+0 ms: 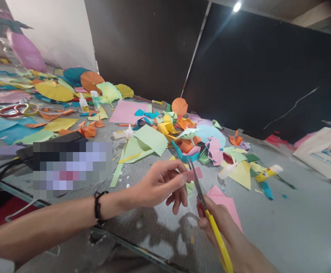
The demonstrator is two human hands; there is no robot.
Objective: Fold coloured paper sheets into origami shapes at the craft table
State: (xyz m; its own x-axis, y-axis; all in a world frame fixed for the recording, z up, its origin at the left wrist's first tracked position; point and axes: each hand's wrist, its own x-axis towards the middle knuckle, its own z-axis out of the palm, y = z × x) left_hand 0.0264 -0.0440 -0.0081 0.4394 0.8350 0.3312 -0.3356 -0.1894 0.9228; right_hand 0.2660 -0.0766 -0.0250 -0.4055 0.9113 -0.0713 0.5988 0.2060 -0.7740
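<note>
Between the thumb and fingers of my left hand [161,184] is a small strip of pink paper [197,173], held above the table. My right hand [225,223] grips a pair of scissors [217,238] with yellow and red handles. The narrow metal blades point up and away, slightly parted, and cross the pink strip just past my left fingertips. Under and beside my right hand lies a larger sheet of pink paper [230,206]. Beyond my hands, coloured scraps and a light green sheet [152,138] lie in a loose heap.
A glue stick [268,173] lies at the right, near a white bag [324,151]. Small glue bottles [129,131] stand among the papers. Another pair of scissors [17,110] and paper discs [92,82] lie at the left. A dark wall [154,49] rises behind the table.
</note>
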